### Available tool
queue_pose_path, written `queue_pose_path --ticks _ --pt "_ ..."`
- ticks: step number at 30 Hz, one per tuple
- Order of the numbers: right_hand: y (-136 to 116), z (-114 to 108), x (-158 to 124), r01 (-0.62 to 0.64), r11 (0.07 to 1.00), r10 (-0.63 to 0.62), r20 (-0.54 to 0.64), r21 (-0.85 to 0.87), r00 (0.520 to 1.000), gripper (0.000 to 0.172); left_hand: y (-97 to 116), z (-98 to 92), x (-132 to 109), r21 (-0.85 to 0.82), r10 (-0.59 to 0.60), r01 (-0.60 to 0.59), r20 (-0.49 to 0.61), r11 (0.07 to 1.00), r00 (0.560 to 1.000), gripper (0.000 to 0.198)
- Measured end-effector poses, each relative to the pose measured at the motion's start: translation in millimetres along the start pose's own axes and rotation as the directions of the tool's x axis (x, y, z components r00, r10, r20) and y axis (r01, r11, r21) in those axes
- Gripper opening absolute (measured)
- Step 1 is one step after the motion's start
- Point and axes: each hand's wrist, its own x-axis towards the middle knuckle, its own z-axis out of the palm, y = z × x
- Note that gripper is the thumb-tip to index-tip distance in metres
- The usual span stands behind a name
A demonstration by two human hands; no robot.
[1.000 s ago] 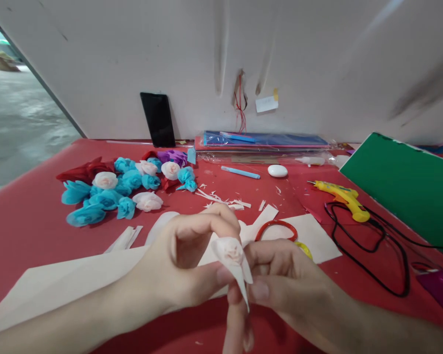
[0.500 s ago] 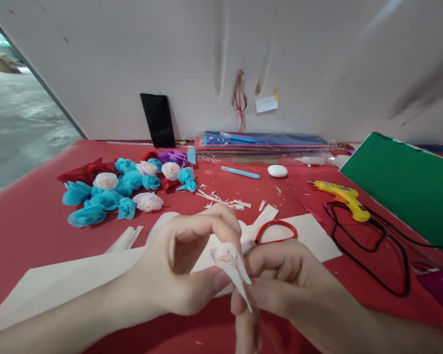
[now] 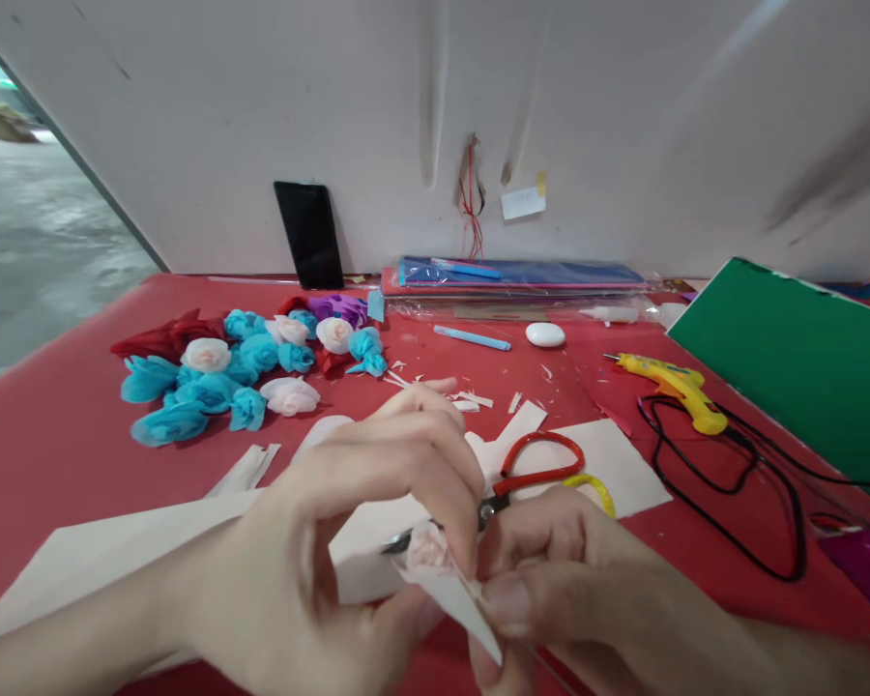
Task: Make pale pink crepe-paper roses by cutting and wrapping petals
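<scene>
A small pale pink paper rose (image 3: 430,553) with a white pointed tail is pinched between both hands low in the middle of the view. My left hand (image 3: 348,541) curls over it from the left, fingers closed on the bloom. My right hand (image 3: 565,580) pinches its lower tail from the right. Just behind the hands, red and yellow handled scissors (image 3: 536,469) lie on white paper sheets (image 3: 116,541).
A heap of blue, white, red and purple paper roses (image 3: 239,372) lies at the left on the red table (image 3: 50,435). A yellow glue gun (image 3: 671,382) with a black cord, a green sheet (image 3: 797,358), a blue pen (image 3: 471,338), a black phone (image 3: 308,235) and paper packs lie further back.
Both hands have dropped lower and nearer with the rose. My left fingers have closed further over the bloom, and the scissors show more fully behind them.
</scene>
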Motion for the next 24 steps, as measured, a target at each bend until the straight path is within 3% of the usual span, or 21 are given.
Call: queue_pose_path --ticks 3,5,6,11,21,24 --pt "-1.4 1.3 -0.7 -0.086 0.996 0.086 0.015 0.033 0.996 0.012 2.6 -0.7 2.3 0.079 0.058 -0.061 0.03 0.995 0.998 0.014" --pt "-1.7 0.8 -0.2 -0.036 0.995 0.038 -0.013 0.096 0.999 0.014 2.5 -1.7 1.5 0.095 0.075 -0.079 0.052 0.992 0.996 0.013" --pt "-1.8 0.0 0.1 -0.093 0.994 0.092 0.021 0.058 0.996 0.012 2.1 -2.3 0.4 0.093 0.074 -0.079 0.058 0.993 0.996 0.014" --pt "-2.4 -7.3 -0.8 -0.083 0.996 0.081 0.064 0.031 0.995 0.011 -1.1 -4.3 -6.8 0.069 0.043 -0.047 0.058 0.997 0.997 0.021" --pt "-1.2 -5.6 2.4 -0.08 0.996 0.072 0.147 0.047 0.986 0.016 -6.4 -12.6 -13.3 0.149 0.153 -0.165 0.089 0.975 0.984 0.027" --pt "-2.0 -3.9 2.4 -0.079 0.997 0.078 0.083 -0.003 0.993 0.014 -6.2 -14.1 -14.6 0.201 0.193 -0.207 0.088 0.958 0.977 0.032"
